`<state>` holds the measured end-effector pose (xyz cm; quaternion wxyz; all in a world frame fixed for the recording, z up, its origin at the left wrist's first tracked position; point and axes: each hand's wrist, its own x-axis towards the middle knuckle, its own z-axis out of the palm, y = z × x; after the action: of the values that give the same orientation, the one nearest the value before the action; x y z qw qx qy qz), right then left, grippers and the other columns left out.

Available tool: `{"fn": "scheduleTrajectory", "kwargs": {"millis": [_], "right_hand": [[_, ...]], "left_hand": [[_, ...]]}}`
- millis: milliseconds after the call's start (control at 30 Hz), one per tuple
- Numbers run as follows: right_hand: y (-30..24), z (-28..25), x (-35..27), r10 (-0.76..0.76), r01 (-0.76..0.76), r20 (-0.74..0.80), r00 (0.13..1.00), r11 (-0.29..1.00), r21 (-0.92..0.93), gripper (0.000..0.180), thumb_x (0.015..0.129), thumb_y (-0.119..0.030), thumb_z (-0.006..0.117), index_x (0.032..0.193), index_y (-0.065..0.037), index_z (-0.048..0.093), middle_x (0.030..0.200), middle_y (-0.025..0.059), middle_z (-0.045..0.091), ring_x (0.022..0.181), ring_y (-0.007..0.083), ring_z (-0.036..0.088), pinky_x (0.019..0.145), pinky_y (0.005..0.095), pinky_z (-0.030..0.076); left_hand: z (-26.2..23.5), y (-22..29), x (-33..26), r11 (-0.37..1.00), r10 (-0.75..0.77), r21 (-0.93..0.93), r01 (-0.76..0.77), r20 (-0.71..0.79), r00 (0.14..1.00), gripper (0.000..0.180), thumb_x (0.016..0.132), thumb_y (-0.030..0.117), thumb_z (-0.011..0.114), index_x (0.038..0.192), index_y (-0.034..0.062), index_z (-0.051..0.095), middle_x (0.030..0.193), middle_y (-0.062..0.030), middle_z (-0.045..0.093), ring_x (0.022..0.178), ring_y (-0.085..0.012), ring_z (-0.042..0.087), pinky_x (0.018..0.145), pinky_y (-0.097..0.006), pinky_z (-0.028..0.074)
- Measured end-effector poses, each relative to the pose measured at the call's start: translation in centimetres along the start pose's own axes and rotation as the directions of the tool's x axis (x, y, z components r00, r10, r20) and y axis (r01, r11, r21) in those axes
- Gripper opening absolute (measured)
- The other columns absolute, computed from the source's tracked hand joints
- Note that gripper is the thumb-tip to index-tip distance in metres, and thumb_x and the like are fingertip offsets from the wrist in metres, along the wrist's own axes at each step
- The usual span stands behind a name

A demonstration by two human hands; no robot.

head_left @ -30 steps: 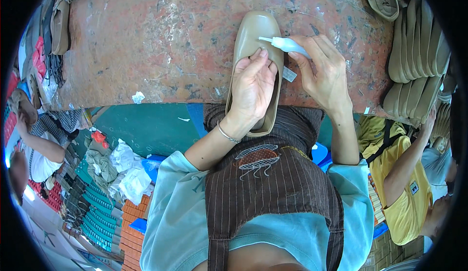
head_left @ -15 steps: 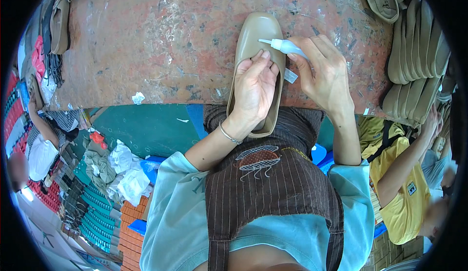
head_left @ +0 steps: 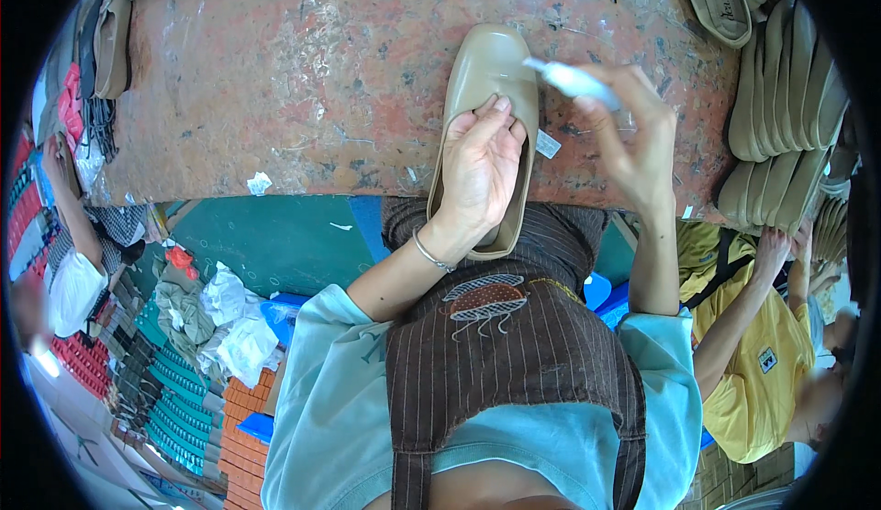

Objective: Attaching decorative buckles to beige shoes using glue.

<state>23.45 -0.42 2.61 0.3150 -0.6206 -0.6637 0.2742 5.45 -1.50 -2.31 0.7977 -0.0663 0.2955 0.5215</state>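
A beige slip-on shoe (head_left: 493, 59) lies at the table's near edge, toe pointing away from me and heel reaching over my apron. My left hand (head_left: 484, 157) grips it at the opening, fingers inside and thumb near the top edge of the vamp. In my right hand (head_left: 633, 129) is a small white squeeze bottle with a narrow nozzle (head_left: 578, 83), held between thumb and fingers. The bottle is blurred by motion. Its tip sits just right of the shoe's toe, apart from it. A small white label (head_left: 547, 144) shows beside the shoe.
The worn reddish table (head_left: 303, 79) bears stacked beige shoe parts (head_left: 780, 97) on the right and several shoes (head_left: 114, 47) at the far left. A co-worker in a yellow shirt (head_left: 757, 372) is at the right; another in white (head_left: 78, 290) is at the left. White bags (head_left: 248, 345) lie below left.
My right hand has drawn the bottle up and right, off the shoe's upper. My left hand and the shoe stay put. The co-worker in yellow has shifted their arms.
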Motion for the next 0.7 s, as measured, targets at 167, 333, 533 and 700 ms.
{"fn": "scheduleTrajectory", "kwargs": {"millis": [167,333,533,700], "right_hand": [[3.7,0.8,3.4,0.196,-0.049,-0.226,0.954,0.847,0.529,0.026,0.096,-0.008,0.063,0.117,0.001,0.053,0.115,0.0101,0.072,0.097,0.0147,0.065,0.087,0.0327,0.051],[7.3,2.4,9.3,0.059,-0.052,-0.358,0.932,0.998,0.031,0.027,0.096,-0.008,0.061,0.116,0.002,0.047,0.12,0.0173,0.069,0.104,0.03,0.065,0.089,0.04,0.05],[5.5,2.5,7.9,0.146,-0.165,-0.382,0.912,0.986,-0.017,0.048,0.087,-0.002,0.065,0.13,0.004,0.045,0.136,0.0253,0.053,0.134,0.0403,0.046,0.114,0.0441,0.034],[0.6,3.0,8.7,-0.317,0.238,-0.361,0.877,0.94,-0.245,0.042,0.078,0.008,0.059,0.119,-0.002,0.06,0.129,0.0201,0.057,0.126,0.0377,0.051,0.106,0.0458,0.041]], "left_hand": [[-0.3,-0.2,-0.1,1.0,0.003,0.009,-0.002,-0.052,0.999,0.008,0.096,0.001,0.06,0.103,0.0007,0.064,0.104,-0.0054,0.068,0.103,-0.0134,0.063,0.098,-0.033,0.048],[0.1,0.0,-0.1,1.0,-0.007,-0.004,0.007,-0.029,1.0,0.006,0.094,0.0,0.062,0.096,0.0047,0.065,0.099,-0.0033,0.068,0.096,-0.0106,0.062,0.091,-0.03,0.048],[0.7,-0.1,-0.4,0.999,-0.006,-0.047,0.002,-0.094,0.996,0.01,0.093,-0.002,0.061,0.09,0.0067,0.065,0.095,-0.0033,0.069,0.092,-0.0114,0.063,0.089,-0.03,0.047],[0.2,-0.4,-0.2,0.997,0.024,-0.068,-0.026,-0.025,0.999,0.008,0.095,-0.001,0.06,0.094,0.0049,0.066,0.097,-0.0039,0.07,0.093,-0.0113,0.063,0.085,-0.027,0.048]]}}
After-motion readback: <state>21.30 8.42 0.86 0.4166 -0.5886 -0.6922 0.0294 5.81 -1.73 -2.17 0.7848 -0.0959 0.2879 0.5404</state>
